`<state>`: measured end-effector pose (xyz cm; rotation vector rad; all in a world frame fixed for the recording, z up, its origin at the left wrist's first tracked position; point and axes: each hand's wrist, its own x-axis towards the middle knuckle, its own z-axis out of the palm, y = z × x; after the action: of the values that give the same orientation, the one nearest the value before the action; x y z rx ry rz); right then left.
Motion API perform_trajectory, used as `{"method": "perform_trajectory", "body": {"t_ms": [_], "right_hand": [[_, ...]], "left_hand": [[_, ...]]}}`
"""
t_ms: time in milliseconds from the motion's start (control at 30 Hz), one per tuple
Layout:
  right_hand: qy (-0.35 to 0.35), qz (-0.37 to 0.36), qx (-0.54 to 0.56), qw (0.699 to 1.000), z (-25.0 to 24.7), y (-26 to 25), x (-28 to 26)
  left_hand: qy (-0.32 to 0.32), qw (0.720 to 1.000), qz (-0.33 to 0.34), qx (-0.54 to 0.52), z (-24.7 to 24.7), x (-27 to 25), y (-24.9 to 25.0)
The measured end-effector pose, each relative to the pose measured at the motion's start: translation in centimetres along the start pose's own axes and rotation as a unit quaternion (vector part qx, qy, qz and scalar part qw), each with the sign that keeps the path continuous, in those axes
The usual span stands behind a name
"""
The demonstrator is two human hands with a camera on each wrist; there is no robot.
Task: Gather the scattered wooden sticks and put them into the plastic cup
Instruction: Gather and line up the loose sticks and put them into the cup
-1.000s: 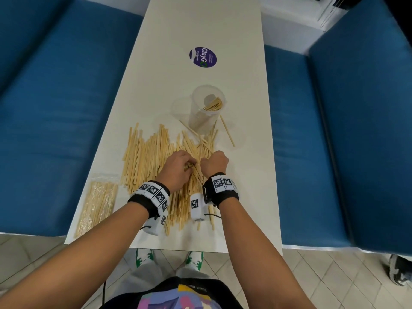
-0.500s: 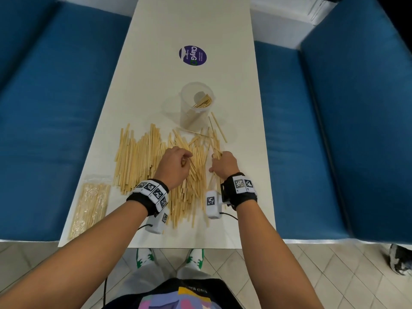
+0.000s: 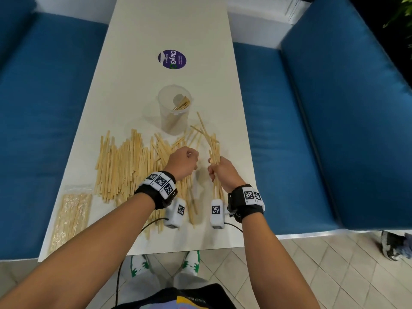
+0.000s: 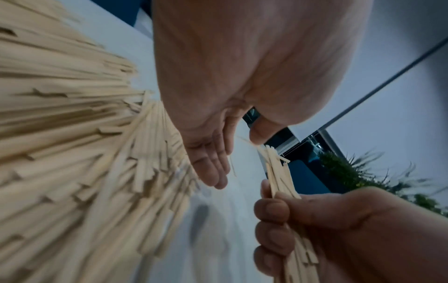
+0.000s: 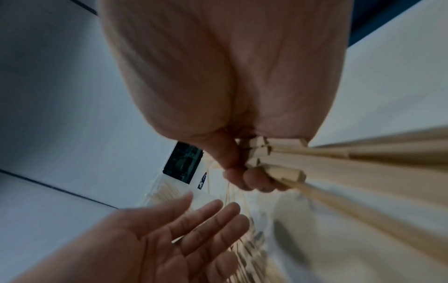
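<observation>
A wide heap of wooden sticks (image 3: 124, 166) lies on the white table (image 3: 138, 90) in front of me. Beyond it stands the clear plastic cup (image 3: 175, 110) with a few sticks leaning inside. My right hand (image 3: 219, 172) grips a bundle of sticks (image 3: 214, 150), lifted off the table and pointing away from me; the same bundle (image 5: 315, 159) shows in its fist. My left hand (image 3: 184, 162) hovers just left of it with straight fingers (image 4: 213, 168), palm toward the bundle, holding nothing.
A sealed packet of sticks (image 3: 71, 215) lies at the table's near left corner. A round purple sticker (image 3: 172, 59) is beyond the cup. Blue cushioned benches (image 3: 312, 130) run along both sides. Loose sticks (image 3: 200, 123) lie right of the cup.
My hands have drawn apart. The right hand has risen off the heap with a bundle of sticks in its grip. The left hand has let go and spread its fingers.
</observation>
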<state>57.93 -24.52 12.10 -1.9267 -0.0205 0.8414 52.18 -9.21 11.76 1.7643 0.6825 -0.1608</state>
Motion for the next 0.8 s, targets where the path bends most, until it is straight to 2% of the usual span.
{"method": "perform_trajectory", "body": {"t_ms": [100, 200, 267, 467, 633, 700, 800], "right_hand": [[-0.049, -0.027, 0.006, 0.998, -0.6, -0.2, -1.1], [-0.102, -0.042, -0.024, 0.994, -0.6, -0.2, -1.7], [-0.137, -0.048, -0.06, 0.988, -0.3, -0.2, -1.9], [-0.214, -0.032, -0.154, 0.964, 1.5, -1.0, -2.3], [-0.233, -0.032, -0.206, 0.95, 3.1, -3.0, -1.7], [-0.216, -0.04, -0.233, 0.947, 3.8, -4.0, -1.5], [-0.163, -0.068, -0.305, 0.936, 5.4, -5.7, -1.2]], "left_hand": [[0.007, 0.991, -0.06, -0.118, 0.3, 0.2, 1.4], [-0.011, 0.94, -0.145, -0.308, -0.9, 0.3, 2.1], [-0.015, 0.916, -0.161, -0.368, -2.1, 0.3, 1.9], [0.077, 0.875, -0.147, -0.456, -5.2, 0.3, -0.7], [0.194, 0.837, -0.111, -0.499, -10.9, -0.9, -2.7], [0.21, 0.834, -0.115, -0.497, -12.4, -1.4, -4.0], [0.169, 0.85, -0.128, -0.483, -12.2, -2.6, -4.7]]}}
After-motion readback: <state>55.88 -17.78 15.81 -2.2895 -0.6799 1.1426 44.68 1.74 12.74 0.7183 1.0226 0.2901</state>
